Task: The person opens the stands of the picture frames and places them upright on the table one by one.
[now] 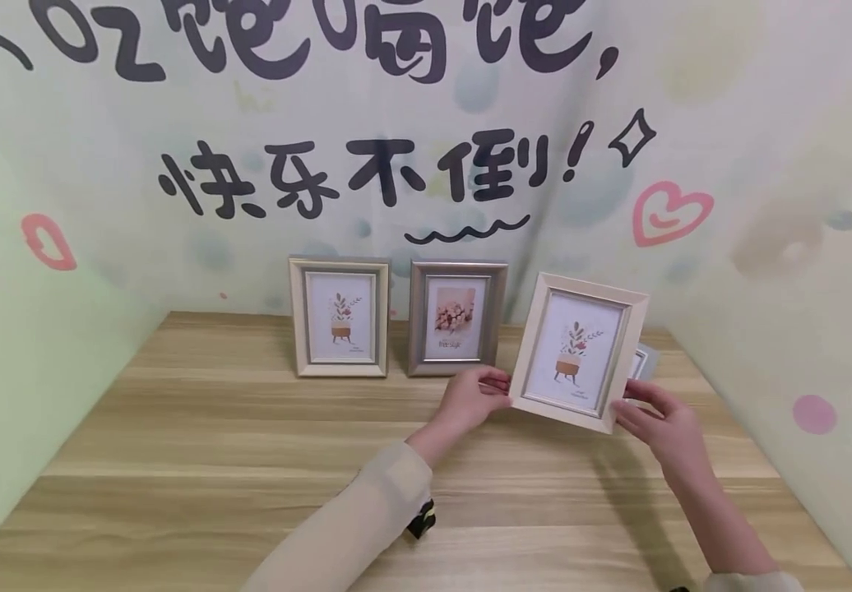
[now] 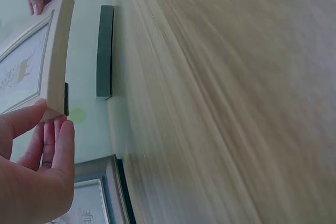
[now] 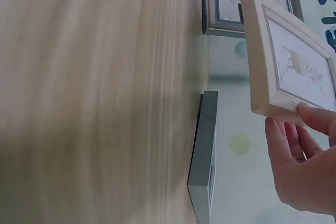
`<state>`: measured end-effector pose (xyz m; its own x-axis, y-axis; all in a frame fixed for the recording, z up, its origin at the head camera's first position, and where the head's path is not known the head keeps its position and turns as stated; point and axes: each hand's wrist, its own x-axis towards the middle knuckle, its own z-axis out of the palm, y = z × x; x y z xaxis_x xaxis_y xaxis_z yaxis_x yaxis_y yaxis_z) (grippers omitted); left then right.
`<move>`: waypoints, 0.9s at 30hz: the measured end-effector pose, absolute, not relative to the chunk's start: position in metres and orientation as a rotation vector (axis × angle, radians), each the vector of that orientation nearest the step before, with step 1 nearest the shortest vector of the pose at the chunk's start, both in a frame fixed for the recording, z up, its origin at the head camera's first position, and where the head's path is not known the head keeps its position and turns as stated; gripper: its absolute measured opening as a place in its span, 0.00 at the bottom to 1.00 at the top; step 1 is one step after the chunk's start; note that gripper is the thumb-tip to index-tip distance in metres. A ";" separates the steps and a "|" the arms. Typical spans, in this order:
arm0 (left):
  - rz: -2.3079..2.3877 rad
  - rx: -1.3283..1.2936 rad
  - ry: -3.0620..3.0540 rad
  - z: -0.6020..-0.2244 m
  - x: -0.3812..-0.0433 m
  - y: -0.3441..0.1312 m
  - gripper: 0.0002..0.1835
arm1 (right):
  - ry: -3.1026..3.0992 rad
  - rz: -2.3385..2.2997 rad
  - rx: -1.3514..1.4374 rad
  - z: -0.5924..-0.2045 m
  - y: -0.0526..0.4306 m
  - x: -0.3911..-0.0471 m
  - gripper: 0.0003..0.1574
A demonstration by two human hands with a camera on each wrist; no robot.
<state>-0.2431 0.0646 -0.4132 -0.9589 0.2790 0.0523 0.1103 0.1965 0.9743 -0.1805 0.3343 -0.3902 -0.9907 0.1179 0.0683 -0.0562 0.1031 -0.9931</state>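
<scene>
A cream picture frame (image 1: 574,353) with a potted-plant print is held up off the table between both hands, tilted clockwise in the head view. My left hand (image 1: 470,396) pinches its lower left edge, thumb on the front and fingers behind, as the left wrist view shows. At the lower right edge, my right hand (image 1: 669,427) pinches it the same way. Behind the held frame, a grey picture frame (image 1: 645,362) is mostly hidden in the head view; its side (image 3: 203,140) shows in the right wrist view.
Left of the held frame stand a brown-grey picture frame (image 1: 458,367) with a flower print and another cream picture frame (image 1: 340,370) with the plant print. They stand on a wood-grain table (image 1: 211,460). A printed cloth backdrop (image 1: 307,115) rises behind and along both sides.
</scene>
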 end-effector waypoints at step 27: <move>1.589 0.409 2.437 -0.402 -0.220 0.027 0.36 | -2.373 1.970 -0.018 -0.412 0.301 -0.206 0.16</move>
